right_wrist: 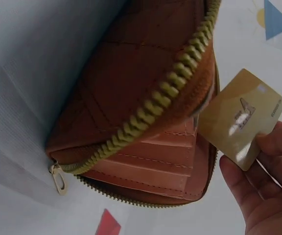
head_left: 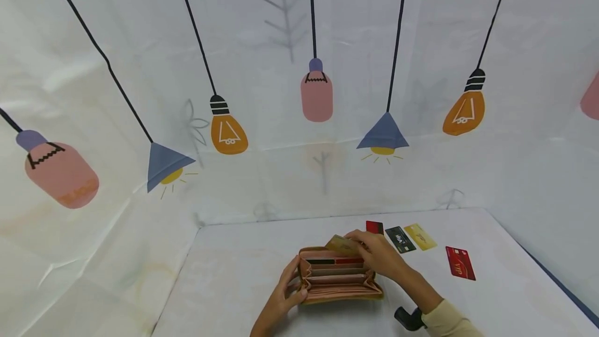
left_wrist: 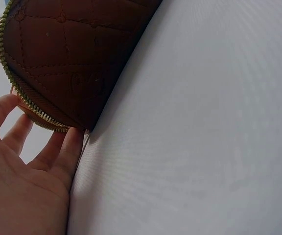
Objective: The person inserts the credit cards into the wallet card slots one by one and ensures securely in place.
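Observation:
A brown quilted zip-around wallet [head_left: 343,295] lies on the white table, unzipped, its inner slots facing up. My left hand [head_left: 282,295] grips its left end, thumb on the near edge and fingers along the side; the left wrist view shows those fingertips against the gold zipper [left_wrist: 33,108]. Between thumb and fingers of my right hand [head_left: 381,256] is a gold card [right_wrist: 244,117], pinched at one corner. It sits tilted at the wallet's far rim; in the right wrist view it overlaps the zipper edge. A red and a dark edge show inside one slot.
Beyond my right hand lie a red card [head_left: 374,227], a black VIP card [head_left: 400,240] and a yellow card [head_left: 420,236]. Farther right is a red VIP card [head_left: 460,263]. A black object [head_left: 408,319] shows by my right wrist. White printed sheeting surrounds the table.

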